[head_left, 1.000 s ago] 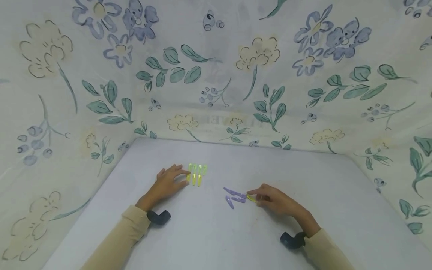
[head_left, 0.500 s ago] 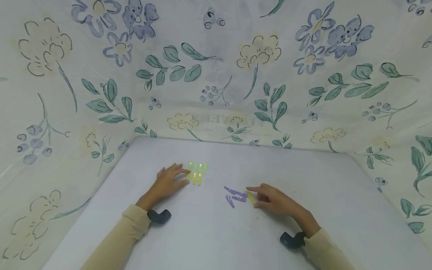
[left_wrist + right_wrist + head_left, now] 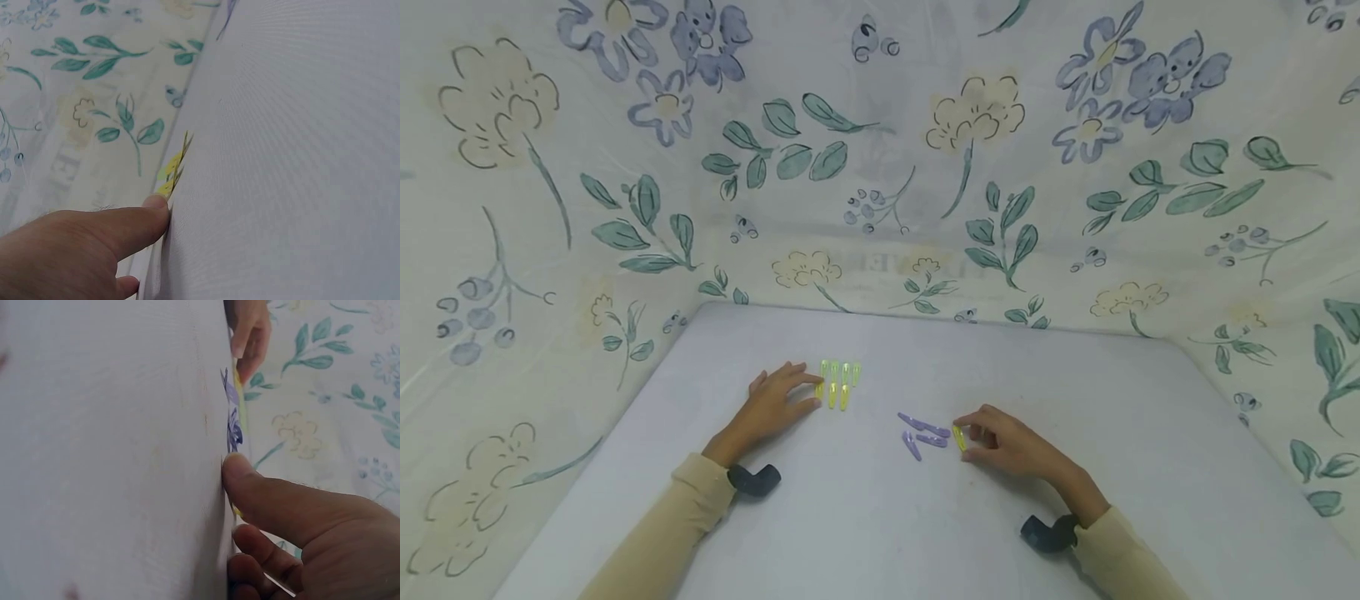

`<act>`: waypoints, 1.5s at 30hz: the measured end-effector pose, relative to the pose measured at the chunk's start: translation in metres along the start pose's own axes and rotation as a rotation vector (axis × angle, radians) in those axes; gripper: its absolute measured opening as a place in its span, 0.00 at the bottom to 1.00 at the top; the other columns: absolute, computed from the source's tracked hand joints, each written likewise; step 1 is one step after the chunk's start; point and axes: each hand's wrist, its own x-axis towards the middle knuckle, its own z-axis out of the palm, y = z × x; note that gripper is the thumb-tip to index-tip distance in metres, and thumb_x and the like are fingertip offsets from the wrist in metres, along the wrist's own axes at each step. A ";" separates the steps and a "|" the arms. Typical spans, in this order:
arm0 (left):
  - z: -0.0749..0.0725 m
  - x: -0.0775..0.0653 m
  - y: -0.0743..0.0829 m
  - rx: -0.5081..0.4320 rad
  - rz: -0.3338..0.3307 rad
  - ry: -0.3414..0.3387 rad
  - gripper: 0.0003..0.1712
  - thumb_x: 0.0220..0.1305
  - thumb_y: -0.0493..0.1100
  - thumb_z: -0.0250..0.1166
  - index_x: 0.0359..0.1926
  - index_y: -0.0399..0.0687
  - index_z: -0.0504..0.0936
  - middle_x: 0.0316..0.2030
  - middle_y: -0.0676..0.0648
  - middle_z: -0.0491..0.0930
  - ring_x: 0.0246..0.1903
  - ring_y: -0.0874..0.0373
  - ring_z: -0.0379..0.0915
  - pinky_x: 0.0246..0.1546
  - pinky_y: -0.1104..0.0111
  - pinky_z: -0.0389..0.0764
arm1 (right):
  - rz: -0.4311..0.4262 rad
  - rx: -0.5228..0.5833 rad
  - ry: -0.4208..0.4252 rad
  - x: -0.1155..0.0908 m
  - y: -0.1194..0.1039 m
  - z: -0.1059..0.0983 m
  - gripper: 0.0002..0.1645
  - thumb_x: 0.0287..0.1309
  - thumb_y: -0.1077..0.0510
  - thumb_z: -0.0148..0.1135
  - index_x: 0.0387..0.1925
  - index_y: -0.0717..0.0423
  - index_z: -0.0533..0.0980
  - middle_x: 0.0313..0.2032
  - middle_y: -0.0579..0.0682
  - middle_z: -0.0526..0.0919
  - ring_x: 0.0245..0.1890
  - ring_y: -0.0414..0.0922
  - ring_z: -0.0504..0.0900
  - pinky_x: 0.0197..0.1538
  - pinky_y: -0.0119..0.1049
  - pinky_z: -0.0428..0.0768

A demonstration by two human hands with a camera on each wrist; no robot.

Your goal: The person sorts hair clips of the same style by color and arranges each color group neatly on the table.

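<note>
My right hand point(image 3: 1011, 442) pinches a yellow snap hair clip point(image 3: 958, 438) by its ends, thumb at the near end and index finger at the far one. Just left of it lie several purple hair clips point(image 3: 932, 442) in a loose cluster. My left hand point(image 3: 772, 407) rests on the table, its index fingertip on the leftmost yellow clip point(image 3: 819, 392) and its thumb by that clip's lower end. Two more yellow clips point(image 3: 832, 397) stand beside it, below a row of several green clips point(image 3: 846, 372). The left wrist view shows the thumb point(image 3: 140, 228) close to yellow clips point(image 3: 169, 172).
All clips lie on a white tabletop point(image 3: 880, 525). Floral-patterned sheeting point(image 3: 880, 183) rises behind the table and along both sides. A dark wrist camera point(image 3: 754, 481) sits on the left wrist, another dark camera point(image 3: 1047, 533) on the right.
The yellow clip at my right hand has turned more upright and sits slightly apart from the purple ones. My right index finger lifted off, then closed onto its far end. The left hand stays put.
</note>
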 end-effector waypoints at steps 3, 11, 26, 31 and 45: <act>0.000 0.000 -0.001 0.003 0.000 0.001 0.22 0.66 0.52 0.66 0.59 0.53 0.81 0.71 0.36 0.65 0.74 0.35 0.51 0.71 0.35 0.40 | -0.022 -0.009 0.024 0.000 0.000 0.002 0.26 0.57 0.53 0.72 0.57 0.54 0.78 0.37 0.42 0.76 0.33 0.32 0.70 0.36 0.27 0.74; -0.001 -0.002 -0.001 -0.003 0.000 0.007 0.22 0.65 0.50 0.67 0.59 0.53 0.81 0.71 0.36 0.66 0.74 0.35 0.51 0.71 0.35 0.40 | 0.048 -0.004 0.043 0.000 -0.003 0.002 0.25 0.57 0.51 0.72 0.54 0.54 0.78 0.38 0.42 0.78 0.34 0.34 0.72 0.37 0.28 0.75; 0.001 0.002 -0.004 0.004 -0.010 -0.006 0.22 0.66 0.52 0.66 0.60 0.55 0.80 0.72 0.37 0.65 0.75 0.36 0.50 0.71 0.35 0.40 | 0.201 0.054 0.133 0.004 -0.006 -0.007 0.23 0.54 0.52 0.74 0.50 0.56 0.80 0.38 0.45 0.82 0.33 0.39 0.76 0.32 0.28 0.76; 0.005 0.002 -0.004 -0.001 -0.009 -0.008 0.22 0.66 0.52 0.66 0.60 0.56 0.80 0.72 0.38 0.65 0.75 0.36 0.51 0.71 0.35 0.39 | 0.182 0.069 0.163 0.004 -0.010 -0.007 0.23 0.54 0.53 0.75 0.49 0.57 0.80 0.37 0.46 0.82 0.33 0.39 0.78 0.32 0.29 0.77; 0.005 0.000 -0.006 0.001 -0.007 0.013 0.22 0.65 0.52 0.67 0.59 0.57 0.81 0.71 0.38 0.66 0.75 0.36 0.51 0.71 0.35 0.40 | 0.055 0.012 0.126 0.038 -0.045 -0.010 0.24 0.55 0.54 0.74 0.52 0.56 0.78 0.42 0.49 0.81 0.38 0.40 0.79 0.36 0.28 0.79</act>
